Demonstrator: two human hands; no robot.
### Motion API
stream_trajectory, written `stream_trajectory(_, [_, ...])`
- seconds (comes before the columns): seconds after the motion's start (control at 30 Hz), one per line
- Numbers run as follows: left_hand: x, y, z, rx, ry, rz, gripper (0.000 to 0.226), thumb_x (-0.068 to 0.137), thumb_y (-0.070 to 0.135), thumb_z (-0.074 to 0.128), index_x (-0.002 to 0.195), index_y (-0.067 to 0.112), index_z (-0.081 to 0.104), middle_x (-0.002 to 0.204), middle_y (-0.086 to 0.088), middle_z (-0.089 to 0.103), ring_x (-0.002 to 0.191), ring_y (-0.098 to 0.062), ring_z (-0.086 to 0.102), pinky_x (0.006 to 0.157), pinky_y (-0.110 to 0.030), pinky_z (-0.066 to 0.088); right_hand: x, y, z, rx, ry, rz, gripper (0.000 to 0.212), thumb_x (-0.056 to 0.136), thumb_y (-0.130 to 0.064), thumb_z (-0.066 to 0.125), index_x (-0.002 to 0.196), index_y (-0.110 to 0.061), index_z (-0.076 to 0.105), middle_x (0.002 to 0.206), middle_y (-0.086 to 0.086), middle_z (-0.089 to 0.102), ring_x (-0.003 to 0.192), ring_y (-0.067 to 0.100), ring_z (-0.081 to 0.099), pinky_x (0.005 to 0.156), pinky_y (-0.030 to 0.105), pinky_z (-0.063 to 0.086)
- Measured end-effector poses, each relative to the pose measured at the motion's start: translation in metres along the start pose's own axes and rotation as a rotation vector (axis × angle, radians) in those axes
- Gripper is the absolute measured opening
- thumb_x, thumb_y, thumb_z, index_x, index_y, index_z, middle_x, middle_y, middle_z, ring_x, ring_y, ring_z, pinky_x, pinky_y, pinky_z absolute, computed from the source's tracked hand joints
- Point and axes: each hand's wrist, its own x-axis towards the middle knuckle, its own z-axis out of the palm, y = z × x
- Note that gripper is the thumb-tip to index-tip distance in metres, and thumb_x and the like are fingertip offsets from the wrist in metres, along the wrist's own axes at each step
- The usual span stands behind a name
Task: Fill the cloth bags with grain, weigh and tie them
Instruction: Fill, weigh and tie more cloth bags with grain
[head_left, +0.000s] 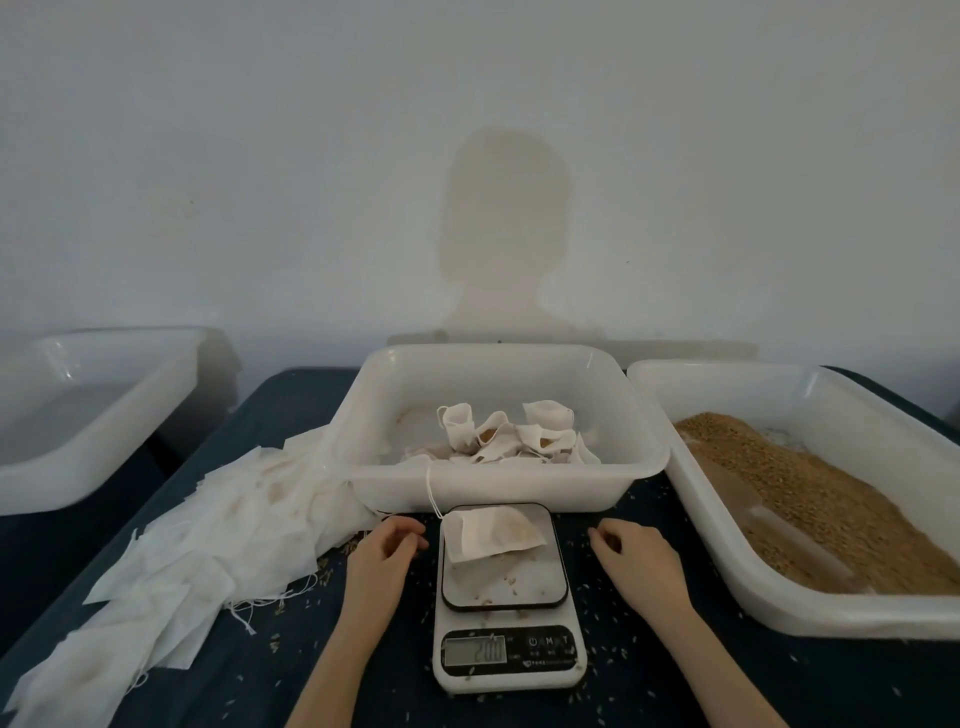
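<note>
A small white cloth bag (493, 535) with some grain in it lies on the platform of a white kitchen scale (506, 597), its drawstring trailing up to the left. The scale's display is lit, its digits blurred. My left hand (384, 551) rests on the dark table just left of the scale, fingers loosely curled, holding nothing. My right hand (634, 558) rests just right of the scale, also loosely curled and holding nothing. Neither hand touches the bag.
Behind the scale stands a white tub (498, 483) holding several filled bags (509, 434). A tub of brown grain (831, 499) stands at the right. A heap of flat cloth bags (197, 540) lies at the left, with another white tub (78, 415) beyond. Loose grains dot the table.
</note>
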Motion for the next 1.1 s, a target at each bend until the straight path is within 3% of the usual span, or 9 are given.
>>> stream_trajectory(0.37, [0.001, -0.001, 0.000, 0.053, -0.008, 0.000, 0.019, 0.093, 0.010, 0.053, 0.087, 0.026, 0.062, 0.080, 0.005, 0.067, 0.079, -0.002, 0.061, 0.066, -0.011, 0.039, 0.000, 0.002, 0.002, 0.009, 0.001, 0.005, 0.033, 0.095, -0.042, 0.050, 0.064, -0.030, 0.054, 0.059, -0.005, 0.058, 0.053, 0.006, 0.055, 0.046, 0.017, 0.033])
stream_trajectory(0.53, [0.001, -0.001, 0.000, 0.059, -0.012, -0.006, 0.020, 0.092, 0.010, 0.053, 0.086, 0.026, 0.063, 0.079, 0.005, 0.067, 0.078, -0.002, 0.061, 0.067, -0.013, 0.041, -0.004, -0.002, -0.002, 0.202, 0.107, -0.032, 0.034, 0.094, -0.035, 0.056, 0.061, -0.025, 0.055, 0.057, -0.002, 0.057, 0.052, 0.009, 0.054, 0.048, 0.024, 0.040])
stream_trajectory(0.7, [0.001, 0.001, -0.001, 0.056, -0.011, -0.014, 0.021, 0.092, 0.010, 0.053, 0.085, 0.027, 0.063, 0.077, 0.004, 0.067, 0.075, -0.001, 0.061, 0.065, -0.011, 0.039, -0.013, -0.037, -0.014, 0.236, 0.176, -0.268, 0.028, 0.092, -0.028, 0.061, 0.064, -0.028, 0.058, 0.055, -0.006, 0.055, 0.057, 0.008, 0.056, 0.053, 0.016, 0.044])
stream_trajectory(0.77, [0.000, 0.001, -0.001, 0.049, -0.011, -0.021, 0.021, 0.092, 0.009, 0.053, 0.085, 0.026, 0.063, 0.077, 0.004, 0.068, 0.075, -0.001, 0.061, 0.064, -0.010, 0.039, -0.018, -0.061, -0.019, 0.248, 0.104, -0.390, 0.019, 0.091, -0.031, 0.062, 0.073, -0.037, 0.058, 0.062, -0.013, 0.057, 0.063, 0.002, 0.057, 0.056, 0.011, 0.043])
stream_trajectory(0.83, [-0.001, 0.001, -0.001, 0.044, -0.007, -0.027, 0.021, 0.092, 0.009, 0.053, 0.085, 0.026, 0.063, 0.076, 0.004, 0.068, 0.074, -0.002, 0.061, 0.063, -0.009, 0.039, -0.022, -0.082, -0.021, 0.198, 0.007, -0.503, 0.007, 0.088, -0.042, 0.060, 0.094, -0.038, 0.059, 0.081, -0.019, 0.059, 0.066, 0.003, 0.056, 0.059, 0.009, 0.043])
stream_trajectory(0.93, [-0.001, 0.002, -0.001, 0.042, 0.000, -0.020, 0.022, 0.091, 0.008, 0.054, 0.083, 0.025, 0.064, 0.074, 0.004, 0.068, 0.071, -0.002, 0.061, 0.061, -0.008, 0.041, -0.023, -0.106, -0.014, -0.028, -0.073, -0.666, 0.050, 0.079, -0.062, 0.054, 0.123, -0.039, 0.048, 0.117, -0.025, 0.046, 0.074, 0.000, 0.050, 0.068, 0.014, 0.040])
stream_trajectory(1.0, [-0.001, 0.002, -0.001, 0.046, -0.003, -0.013, 0.022, 0.091, 0.007, 0.054, 0.082, 0.025, 0.064, 0.073, 0.004, 0.068, 0.071, -0.003, 0.061, 0.062, -0.009, 0.041, -0.021, -0.117, -0.010, -0.130, -0.110, -0.712, 0.055, 0.080, -0.058, 0.057, 0.130, -0.038, 0.043, 0.127, -0.024, 0.041, 0.089, 0.003, 0.053, 0.073, 0.021, 0.042])
stream_trajectory(1.1, [0.000, 0.002, -0.001, 0.051, -0.010, -0.005, 0.022, 0.091, 0.008, 0.054, 0.082, 0.025, 0.065, 0.074, 0.003, 0.068, 0.071, -0.003, 0.061, 0.062, -0.009, 0.042, -0.012, -0.127, -0.012, -0.122, -0.063, -0.704, 0.032, 0.093, -0.035, 0.050, 0.125, -0.034, 0.054, 0.121, -0.015, 0.054, 0.101, 0.012, 0.057, 0.079, 0.027, 0.046])
